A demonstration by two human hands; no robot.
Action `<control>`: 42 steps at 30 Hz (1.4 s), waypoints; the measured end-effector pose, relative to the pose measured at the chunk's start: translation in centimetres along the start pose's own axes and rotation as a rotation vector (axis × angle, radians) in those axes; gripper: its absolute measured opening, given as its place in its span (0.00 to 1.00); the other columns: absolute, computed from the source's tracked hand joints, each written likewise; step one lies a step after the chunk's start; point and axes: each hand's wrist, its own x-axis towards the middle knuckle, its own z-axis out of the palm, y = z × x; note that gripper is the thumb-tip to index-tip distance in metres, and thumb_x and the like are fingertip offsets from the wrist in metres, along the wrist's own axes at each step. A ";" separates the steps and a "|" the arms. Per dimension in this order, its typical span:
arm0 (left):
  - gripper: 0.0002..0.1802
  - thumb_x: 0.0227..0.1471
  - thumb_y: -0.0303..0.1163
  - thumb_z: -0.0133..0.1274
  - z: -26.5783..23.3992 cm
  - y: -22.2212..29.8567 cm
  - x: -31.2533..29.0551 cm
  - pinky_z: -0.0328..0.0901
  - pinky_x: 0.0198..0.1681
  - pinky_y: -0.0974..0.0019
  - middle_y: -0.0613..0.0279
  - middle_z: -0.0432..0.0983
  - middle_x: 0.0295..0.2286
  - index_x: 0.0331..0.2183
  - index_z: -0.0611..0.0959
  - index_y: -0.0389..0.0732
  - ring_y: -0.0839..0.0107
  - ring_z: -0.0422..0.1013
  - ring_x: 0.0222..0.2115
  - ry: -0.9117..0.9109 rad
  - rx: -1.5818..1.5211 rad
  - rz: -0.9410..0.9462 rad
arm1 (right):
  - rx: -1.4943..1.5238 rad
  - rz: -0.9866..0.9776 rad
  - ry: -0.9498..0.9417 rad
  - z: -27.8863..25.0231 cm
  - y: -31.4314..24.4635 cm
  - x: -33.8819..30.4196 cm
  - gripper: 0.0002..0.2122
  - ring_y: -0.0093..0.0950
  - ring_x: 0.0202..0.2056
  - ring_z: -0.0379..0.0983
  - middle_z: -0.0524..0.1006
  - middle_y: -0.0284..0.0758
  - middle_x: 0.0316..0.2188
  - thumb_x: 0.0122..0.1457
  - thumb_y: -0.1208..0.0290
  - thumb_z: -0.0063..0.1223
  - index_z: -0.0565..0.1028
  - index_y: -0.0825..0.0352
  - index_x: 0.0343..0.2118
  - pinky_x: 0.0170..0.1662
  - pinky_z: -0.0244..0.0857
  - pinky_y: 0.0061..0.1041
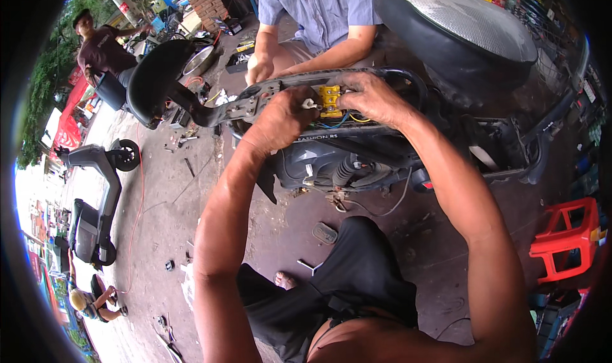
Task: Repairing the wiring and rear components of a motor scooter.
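Observation:
A yellow terminal block (pixel 330 101) with metal contacts sits in the opened body of a black scooter (pixel 357 147). My left hand (pixel 288 117) is closed at its left side, fingers curled, with a small pale piece (pixel 310 103) showing by the fingertips. What exactly it grips is too small to tell. From the right, my right hand (pixel 375 99) reaches over the frame, its fingers pinched against the block's right edge; anything between them is hidden. Blue and yellow wires (pixel 347 117) run just below the block.
Across the scooter a person in a blue shirt (pixel 319 18) crouches, hands near the frame. The large scooter seat (pixel 459 37) rises at the upper right. A red plastic stool (pixel 566 240) stands at right. Tools lie on the floor, including a three-armed wrench (pixel 310 266).

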 end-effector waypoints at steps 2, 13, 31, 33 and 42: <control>0.12 0.47 0.25 0.54 0.1 -0.3 -0.2 0.66 0.37 0.68 0.59 0.77 0.28 0.37 0.77 0.32 0.73 0.71 0.31 0.048 -0.237 -0.103 | -0.037 -0.027 0.020 0.0 0.7 0.1 0.20 0.25 0.38 0.73 0.78 0.40 0.36 0.47 0.72 0.52 0.75 0.72 0.45 0.44 0.65 0.24; 0.12 0.53 0.31 0.51 -0.5 0.7 -0.6 0.66 0.38 0.56 0.41 0.75 0.29 0.38 0.73 0.35 0.47 0.73 0.34 0.322 0.096 -0.093 | 0.038 -0.100 -0.044 -0.3 -0.7 -0.7 0.34 0.30 0.51 0.67 0.72 0.41 0.48 0.40 0.68 0.67 0.67 0.71 0.54 0.56 0.59 0.26; 0.04 0.54 0.26 0.49 -1.8 -3.5 -1.2 0.65 0.17 0.68 0.58 0.74 0.20 0.31 0.74 0.35 0.69 0.72 0.15 0.931 -0.902 -0.184 | -0.493 -0.093 0.412 1.3 -0.2 -0.5 0.15 0.38 0.49 0.66 0.72 0.40 0.45 0.48 0.72 0.47 0.75 0.68 0.40 0.51 0.60 0.33; 0.05 0.53 0.26 0.50 -1.8 -3.7 -1.2 0.65 0.17 0.68 0.58 0.74 0.20 0.31 0.73 0.35 0.69 0.71 0.15 0.926 -0.914 -0.182 | -0.520 -0.096 0.416 1.4 -0.4 -0.6 0.14 0.41 0.50 0.64 0.71 0.38 0.45 0.48 0.74 0.46 0.77 0.65 0.38 0.53 0.59 0.37; 0.05 0.53 0.25 0.50 -1.8 -3.6 -1.6 0.65 0.17 0.68 0.57 0.74 0.20 0.31 0.74 0.33 0.69 0.71 0.16 0.948 -0.897 -0.148 | -1.008 -0.261 -0.209 1.3 -3.7 2.5 0.18 0.38 0.55 0.63 0.76 0.39 0.43 0.45 0.67 0.56 0.77 0.67 0.41 0.59 0.50 0.40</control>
